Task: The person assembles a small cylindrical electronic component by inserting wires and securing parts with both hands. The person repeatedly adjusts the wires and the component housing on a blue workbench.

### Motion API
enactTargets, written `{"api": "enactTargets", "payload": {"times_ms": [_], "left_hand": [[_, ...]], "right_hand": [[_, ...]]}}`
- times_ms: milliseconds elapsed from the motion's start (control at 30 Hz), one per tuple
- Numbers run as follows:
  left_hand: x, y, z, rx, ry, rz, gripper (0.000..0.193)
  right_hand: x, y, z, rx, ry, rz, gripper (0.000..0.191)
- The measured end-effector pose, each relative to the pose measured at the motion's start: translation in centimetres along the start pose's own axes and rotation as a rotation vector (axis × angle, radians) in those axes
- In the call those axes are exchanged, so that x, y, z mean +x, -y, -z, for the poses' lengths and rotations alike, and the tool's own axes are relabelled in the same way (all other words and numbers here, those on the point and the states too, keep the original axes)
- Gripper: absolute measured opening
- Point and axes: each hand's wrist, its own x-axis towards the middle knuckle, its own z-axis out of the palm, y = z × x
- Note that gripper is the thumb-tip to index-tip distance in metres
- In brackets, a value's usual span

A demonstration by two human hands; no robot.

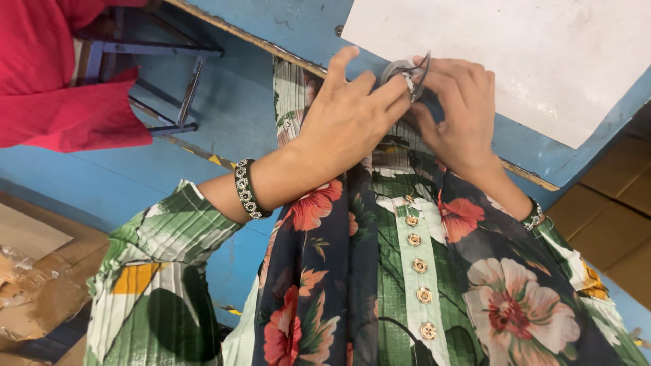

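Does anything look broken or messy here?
Nothing looks broken. The left hand and right hand pinch a small grey metal part at the blue table edge. Crumpled brown wrapping lies on the floor, lower left.

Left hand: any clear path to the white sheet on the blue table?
Probably yes. The left hand sits just beside the white sheet, nothing between them, but its fingers are busy on the small metal part.

A: Place looked like a workshop — worn blue worktable (285,27) with a chipped edge.
B: Beyond the table's far side stood a metal stool frame (173,81); beside it, flattened cardboard (614,203) covered the floor.
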Motion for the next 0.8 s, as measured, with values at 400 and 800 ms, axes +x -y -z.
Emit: {"api": "enactTargets", "payload": {"times_ms": [400, 800], "left_hand": [[-1.5, 1.6, 0.5, -0.401, -0.147, 0.049, 0.044], [-1.2, 2.0, 1.4, -0.471, -0.175, 0.066, 0.034]], "right_hand": [[0.6, -1.6, 0.9, -0.072, 0.066, 0.141, 0.034], [-0.5, -2.3, 0.5, 0.037, 0.042, 0.015, 0.053]]}}
